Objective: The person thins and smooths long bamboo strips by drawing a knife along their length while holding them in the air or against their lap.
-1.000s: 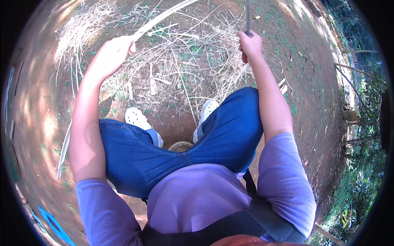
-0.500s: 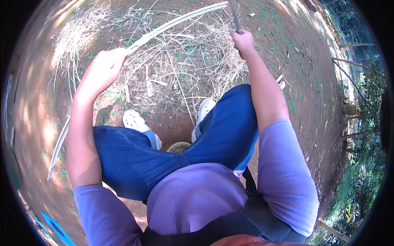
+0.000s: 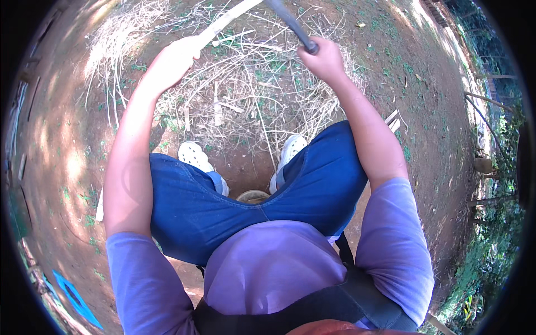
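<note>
My left hand (image 3: 173, 64) is wrapped around a long pale strip of wood (image 3: 230, 18), which runs up and away to the top edge of the view. The strip's other end comes out behind my left forearm. In my right hand (image 3: 324, 58) is the dark handle of a large knife (image 3: 287, 20), its grey blade slanting up and left. The blade's tip and the strip's far end come close together at the top edge, and I cannot tell whether they touch.
Thin dry shavings (image 3: 245, 100) litter the brown ground in front of my white clogs (image 3: 194, 155). I sit on a low round seat (image 3: 253, 196), partly hidden by my blue trousers. Wooden poles (image 3: 487, 99) and green plants (image 3: 491, 245) stand at the right.
Both hands have drawn closer together, the left moving right and up with the strip. The knife has tilted further left, toward the strip, which now reaches out of view at the top.
</note>
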{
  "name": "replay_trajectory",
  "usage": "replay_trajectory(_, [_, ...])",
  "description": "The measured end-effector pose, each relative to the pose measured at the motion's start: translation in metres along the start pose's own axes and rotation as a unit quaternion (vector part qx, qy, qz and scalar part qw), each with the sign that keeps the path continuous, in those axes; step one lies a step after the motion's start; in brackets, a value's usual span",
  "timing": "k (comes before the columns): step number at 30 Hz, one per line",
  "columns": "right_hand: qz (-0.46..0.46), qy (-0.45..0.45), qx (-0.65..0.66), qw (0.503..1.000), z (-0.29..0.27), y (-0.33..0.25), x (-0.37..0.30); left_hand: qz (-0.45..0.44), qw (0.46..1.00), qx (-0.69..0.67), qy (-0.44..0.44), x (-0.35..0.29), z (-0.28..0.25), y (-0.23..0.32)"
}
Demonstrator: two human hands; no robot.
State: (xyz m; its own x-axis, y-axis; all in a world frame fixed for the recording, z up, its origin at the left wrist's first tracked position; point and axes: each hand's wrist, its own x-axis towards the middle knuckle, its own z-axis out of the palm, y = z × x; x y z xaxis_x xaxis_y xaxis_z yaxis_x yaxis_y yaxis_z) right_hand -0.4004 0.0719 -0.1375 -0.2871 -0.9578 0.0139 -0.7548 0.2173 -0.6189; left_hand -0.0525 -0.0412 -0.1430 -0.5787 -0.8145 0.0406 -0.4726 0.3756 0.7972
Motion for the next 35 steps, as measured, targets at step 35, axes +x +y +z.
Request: replay_trajectory(35, [0.033,-0.021,-0.017,0.999,-0.002,0.007,0.011,-0.051,0.997,0.056,0.026,-0.01,-0.018,-0.001])
